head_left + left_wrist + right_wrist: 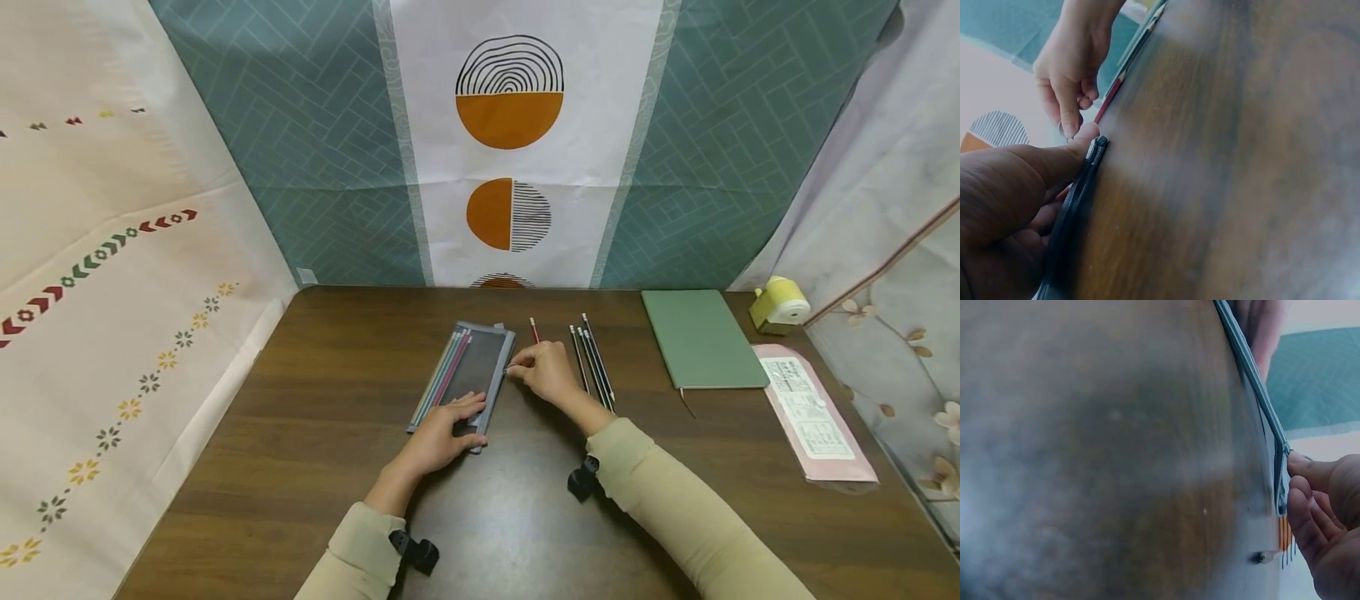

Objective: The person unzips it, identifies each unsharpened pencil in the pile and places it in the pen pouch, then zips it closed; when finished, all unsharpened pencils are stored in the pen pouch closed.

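A grey, see-through zip pencil pouch (480, 367) lies flat on the table, with several coloured pencils (447, 371) inside along its left side. My left hand (442, 437) rests on the pouch's near end, fingers spread over it and thumb at the zipper edge. At the right edge, the thumb and index finger of my right hand (543, 371) pinch the small zipper pull (1300, 455) on the zipper (1254, 375). A red pencil (534, 328) lies just beyond the right hand, partly hidden by it. Several dark pencils (592, 358) lie to its right.
On the right are a green notebook (705, 342) with a ribbon, a pink packet (813, 417) with a white label, and a yellow pencil sharpener (780, 306). They stand on a brown wooden table (315, 433). Patterned cloths (322, 150) hang behind and at the sides.
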Available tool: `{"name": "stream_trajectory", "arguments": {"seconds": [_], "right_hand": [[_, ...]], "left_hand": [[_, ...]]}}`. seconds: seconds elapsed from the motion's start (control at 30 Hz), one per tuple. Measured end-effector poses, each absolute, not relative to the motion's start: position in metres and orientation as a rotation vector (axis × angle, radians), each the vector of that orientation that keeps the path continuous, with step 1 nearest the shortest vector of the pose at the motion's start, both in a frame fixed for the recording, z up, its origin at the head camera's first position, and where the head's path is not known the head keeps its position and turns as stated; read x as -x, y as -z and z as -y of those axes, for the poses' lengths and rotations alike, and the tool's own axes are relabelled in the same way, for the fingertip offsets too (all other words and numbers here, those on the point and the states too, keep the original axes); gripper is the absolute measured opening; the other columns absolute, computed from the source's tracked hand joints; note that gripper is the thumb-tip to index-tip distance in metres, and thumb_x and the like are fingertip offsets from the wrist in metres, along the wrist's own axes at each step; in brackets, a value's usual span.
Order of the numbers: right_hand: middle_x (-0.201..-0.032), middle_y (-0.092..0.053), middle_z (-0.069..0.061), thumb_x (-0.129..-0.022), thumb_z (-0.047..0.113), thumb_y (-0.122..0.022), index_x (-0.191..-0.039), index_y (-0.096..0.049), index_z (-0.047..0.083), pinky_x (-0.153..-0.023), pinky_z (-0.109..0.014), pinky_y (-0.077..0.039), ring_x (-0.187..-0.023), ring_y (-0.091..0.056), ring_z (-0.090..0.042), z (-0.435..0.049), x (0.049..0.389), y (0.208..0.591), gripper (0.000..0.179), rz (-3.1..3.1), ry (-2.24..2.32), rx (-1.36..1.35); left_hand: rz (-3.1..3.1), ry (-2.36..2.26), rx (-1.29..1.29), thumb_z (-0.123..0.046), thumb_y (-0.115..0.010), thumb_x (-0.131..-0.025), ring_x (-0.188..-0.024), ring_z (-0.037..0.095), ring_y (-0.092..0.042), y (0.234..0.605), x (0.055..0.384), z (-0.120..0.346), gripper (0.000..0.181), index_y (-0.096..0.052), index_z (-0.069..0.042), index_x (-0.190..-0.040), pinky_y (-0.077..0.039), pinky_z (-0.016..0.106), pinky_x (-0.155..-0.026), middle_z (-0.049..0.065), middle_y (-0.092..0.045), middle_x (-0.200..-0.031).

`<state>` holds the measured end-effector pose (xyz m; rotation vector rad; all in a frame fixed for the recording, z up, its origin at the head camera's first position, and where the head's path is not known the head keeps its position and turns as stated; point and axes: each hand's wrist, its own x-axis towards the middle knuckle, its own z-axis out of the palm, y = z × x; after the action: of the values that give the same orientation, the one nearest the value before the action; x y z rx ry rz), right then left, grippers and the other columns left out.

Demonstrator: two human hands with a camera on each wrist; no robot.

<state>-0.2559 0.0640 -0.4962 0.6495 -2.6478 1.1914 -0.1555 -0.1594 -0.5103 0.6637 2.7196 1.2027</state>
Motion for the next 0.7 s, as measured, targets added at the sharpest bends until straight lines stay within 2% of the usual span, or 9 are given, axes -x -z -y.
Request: {"name": "stream_trajectory", "arguments": {"seconds": [0.3,0.53,0.7], "right_hand": [[-0.074,-0.075,-0.005,-0.080,0.012,-0.086,-0.080,-0.081,0.005,-0.062,-0.035,-0.054,-0.064,-0.069,-0.018,-0.070,0.266,0.497,0.009,2.626,-1.163,-0.508],[-0.074,-0.075,-0.006,-0.082,0.010,-0.085,-0.080,-0.080,0.005,-0.060,-0.033,-0.053,-0.063,-0.068,-0.016,-0.076,0.273,0.495,0.007,2.616,-1.183,-0.441],[-0.071,-0.074,-0.008,-0.082,0.008,-0.084,-0.081,-0.080,0.003,-0.059,-0.037,-0.052,-0.058,-0.066,-0.019,-0.081,0.278,0.496,0.006,2.561,-1.151,-0.406]], "left_hand": [[-2.700,-1.225,-0.717,-0.016,-0.081,-0.086,-0.142,0.029,-0.043,0.511,0.154,0.162,0.058,-0.061,-0.001,-0.138,-0.035,0.051,-0.113,0.009,-0.054,-0.148],[-2.675,-1.228,-0.754,-0.015,-0.083,-0.084,-0.142,0.029,-0.043,0.510,0.151,0.170,0.059,-0.061,-0.002,-0.138,-0.035,0.050,-0.113,0.009,-0.055,-0.147],[-2.627,-1.245,-0.766,-0.014,-0.083,-0.084,-0.142,0.030,-0.043,0.507,0.150,0.176,0.062,-0.059,-0.003,-0.140,-0.034,0.051,-0.114,0.010,-0.054,-0.148]]}}
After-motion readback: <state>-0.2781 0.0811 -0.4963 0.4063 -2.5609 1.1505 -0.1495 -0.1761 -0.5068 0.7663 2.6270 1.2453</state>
